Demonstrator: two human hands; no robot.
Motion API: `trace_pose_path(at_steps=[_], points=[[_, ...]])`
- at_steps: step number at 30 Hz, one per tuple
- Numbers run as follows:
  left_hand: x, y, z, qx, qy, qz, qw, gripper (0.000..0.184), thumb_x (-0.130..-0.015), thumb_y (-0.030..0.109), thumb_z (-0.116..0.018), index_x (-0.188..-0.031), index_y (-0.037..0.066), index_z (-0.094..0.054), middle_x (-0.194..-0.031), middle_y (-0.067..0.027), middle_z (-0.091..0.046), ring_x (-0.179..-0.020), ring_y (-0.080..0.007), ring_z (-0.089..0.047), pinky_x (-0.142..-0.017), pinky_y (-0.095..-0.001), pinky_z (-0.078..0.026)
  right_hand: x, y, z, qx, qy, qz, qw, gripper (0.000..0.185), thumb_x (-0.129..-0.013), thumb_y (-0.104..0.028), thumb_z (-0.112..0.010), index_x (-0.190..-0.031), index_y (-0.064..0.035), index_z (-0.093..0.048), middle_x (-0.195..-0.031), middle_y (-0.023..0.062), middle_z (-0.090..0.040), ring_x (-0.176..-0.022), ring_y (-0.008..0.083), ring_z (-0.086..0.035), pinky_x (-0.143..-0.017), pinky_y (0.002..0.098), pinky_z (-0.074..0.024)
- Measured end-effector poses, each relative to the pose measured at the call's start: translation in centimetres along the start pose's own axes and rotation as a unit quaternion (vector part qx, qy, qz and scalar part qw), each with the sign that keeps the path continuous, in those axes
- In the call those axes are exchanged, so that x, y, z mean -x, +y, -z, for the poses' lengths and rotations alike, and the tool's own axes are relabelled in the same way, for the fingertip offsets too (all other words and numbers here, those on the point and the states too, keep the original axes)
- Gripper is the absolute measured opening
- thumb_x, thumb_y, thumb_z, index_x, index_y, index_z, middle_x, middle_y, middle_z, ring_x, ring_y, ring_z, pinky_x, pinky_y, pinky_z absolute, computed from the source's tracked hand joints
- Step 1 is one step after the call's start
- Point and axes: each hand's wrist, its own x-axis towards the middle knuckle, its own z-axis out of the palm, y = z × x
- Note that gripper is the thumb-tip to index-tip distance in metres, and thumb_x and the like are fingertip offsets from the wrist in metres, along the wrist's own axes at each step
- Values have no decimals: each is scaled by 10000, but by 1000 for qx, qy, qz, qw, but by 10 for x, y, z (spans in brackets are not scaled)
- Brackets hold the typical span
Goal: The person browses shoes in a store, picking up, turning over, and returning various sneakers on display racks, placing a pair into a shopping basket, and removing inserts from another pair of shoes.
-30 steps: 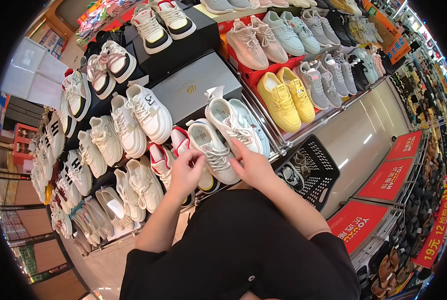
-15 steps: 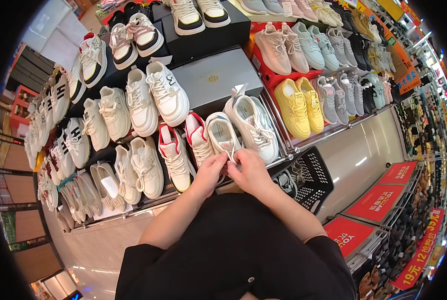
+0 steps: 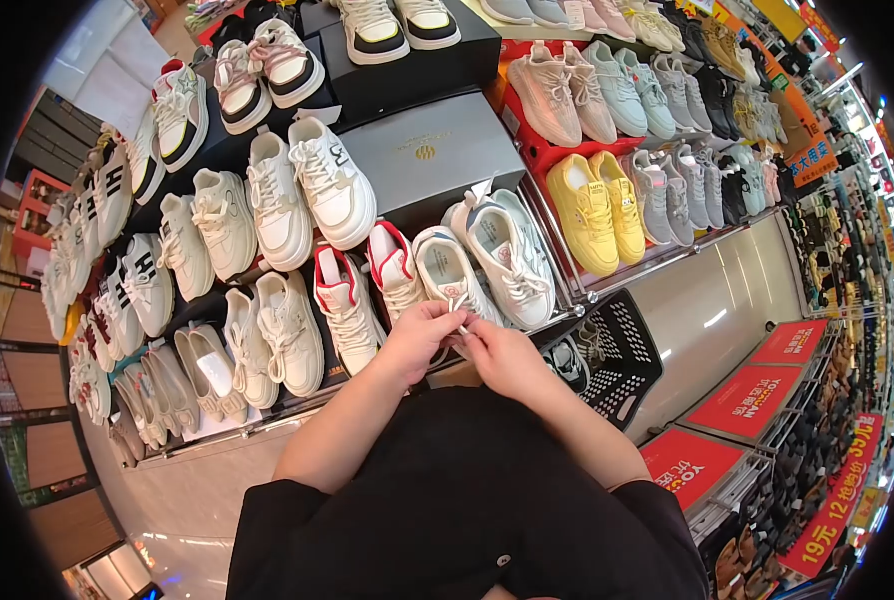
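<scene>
A white sneaker (image 3: pixel 445 262) sits at the front edge of the shoe display, its opening facing me. Over its front, my left hand (image 3: pixel 419 338) is closed, pinching a white shoelace (image 3: pixel 458 303) whose ends poke up between the fingers. My right hand (image 3: pixel 499 352) is closed on the same lace from the other side, fingertips close to the left ones. Both hands hide the toe of this shoe. Touching it on the right is a similar white sneaker (image 3: pixel 512 262) with a tied lace. To the left stands a cream sneaker with red lining (image 3: pixel 395 265).
Behind the sneakers lies a grey shoebox (image 3: pixel 422 150). Yellow sneakers (image 3: pixel 589 215) stand to the right beyond a metal rail. A black plastic basket (image 3: pixel 622 360) with shoes in it is below the rack on my right. Red signs (image 3: pixel 747 400) line another rack.
The fingertips have come closer together, and the lace ends now stick up above them. The view has shifted slightly.
</scene>
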Motion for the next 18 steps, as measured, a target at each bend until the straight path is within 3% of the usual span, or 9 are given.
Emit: trace_pose_path(at_steps=[1,2,4,6,8,10,14,17,18], points=[[3,-1,-5,-32,25,-38,998,160,-932,169,-639,-947,16,-679,-862,-26,-684,-747,-68,-597,-692,-242,-467,-1,6,1,-40,10,-5,999,227,-945,-234,-538,-970,-15,-587,-764,236,-649,-739,449,-630,-673,520,-500],[4,-4,-6,-31,25,-37,999,160,-932,169,-639,-947,16,-679,-862,-26,-684,-747,-68,-597,-692,-242,-467,-2,11,3,-79,20,-9,997,232,-942,-232,-545,-984,-12,-608,-774,241,-648,-765,459,-626,-693,515,-498],[4,-12,-6,-219,129,-102,962,153,-934,146,-629,-924,0,-673,-829,-25,-667,-713,-51,-575,-624,-214,-445,-5,9,14,-110,4,-35,993,222,-932,-210,-563,-1013,-13,-624,-824,239,-656,-841,448,-627,-740,490,-496],[7,-18,-13,-192,148,-135,961,133,-922,107,-633,-931,-24,-654,-819,-22,-651,-694,-42,-557,-596,-198,-442,-7,9,19,-101,62,-12,993,197,-917,-182,-583,-1003,-7,-614,-890,239,-657,-892,431,-624,-766,473,-496],[13,-18,-19,-197,209,-213,934,151,-893,81,-648,-966,-51,-633,-807,-44,-656,-679,-74,-584,-632,-243,-482,-11,6,24,-103,48,-52,992,188,-904,-162,-600,-998,1,-609,-945,229,-658,-927,417,-621,-786,461,-493],[13,-19,-20,-194,208,-209,935,150,-885,67,-648,-972,-54,-626,-804,-42,-651,-686,-76,-586,-638,-243,-486,-13,8,24,-111,98,9,989,188,-899,-155,-608,-998,4,-605,-931,224,-662,-914,419,-624,-782,462,-494],[15,-24,-22,-246,212,-214,921,154,-877,53,-636,-985,-55,-613,-807,-37,-641,-699,-80,-578,-647,-242,-493,-23,5,25,-141,105,48,983,177,-895,-145,-620,-993,2,-616,-920,225,-664,-898,416,-631,-785,447,-501],[9,-33,-21,-182,214,-207,937,156,-877,69,-636,-975,-50,-616,-804,-36,-636,-678,-80,-553,-627,-248,-475,-31,2,24,-177,93,30,979,164,-887,-121,-630,-987,9,-627,-903,203,-678,-860,360,-662,-777,400,-512],[6,-36,-17,-181,216,-208,937,156,-877,69,-636,-975,-50,-616,-804,-36,-636,-678,-80,-553,-627,-248,-475,-34,4,22,-216,75,10,973,172,-885,-112,-639,-1002,15,-634,-902,157,-690,-842,265,-662,-761,346,-509]])
